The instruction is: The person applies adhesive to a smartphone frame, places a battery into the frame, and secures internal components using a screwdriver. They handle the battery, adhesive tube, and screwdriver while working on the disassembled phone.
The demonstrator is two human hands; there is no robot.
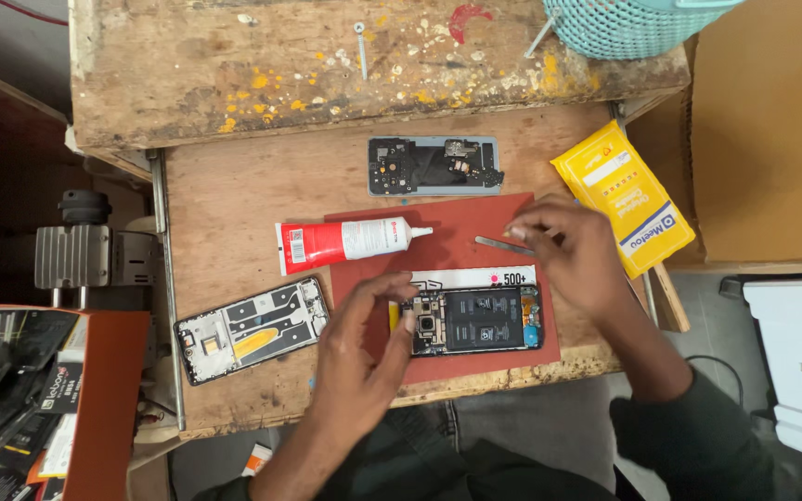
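your left hand (359, 357) rests at the camera end of the opened phone (469, 321), fingers curled, thumb tip touching the frame beside the square camera module; it grips nothing. your right hand (573, 252) sits above the phone's right end, fingertips pinched narrow on the end of the thin metal tweezers (501, 245), whose flat steel blade lies on the mat. the phone lies back-off on the red mat (457, 255), showing a black rectangular battery and blue-edged board parts, partly over a white card strip (461, 277). the mat is smooth and rectangular, laid on a worn wooden table (225, 204). left of the hands, a red and white adhesive tube (345, 241) with a white nozzle lies half on the mat. a separate phone frame (251, 329), grey with black patches, lies tilted at the table's left. a grey back cover (434, 167) lies above the mat. a yellow flat packet (624, 209) lies at right. a teal mesh basket (628, 26) stands on the paint-spattered plank (327, 65); its contents are hidden. an orange box (104, 408) at lower left holds stacked dark phone parts
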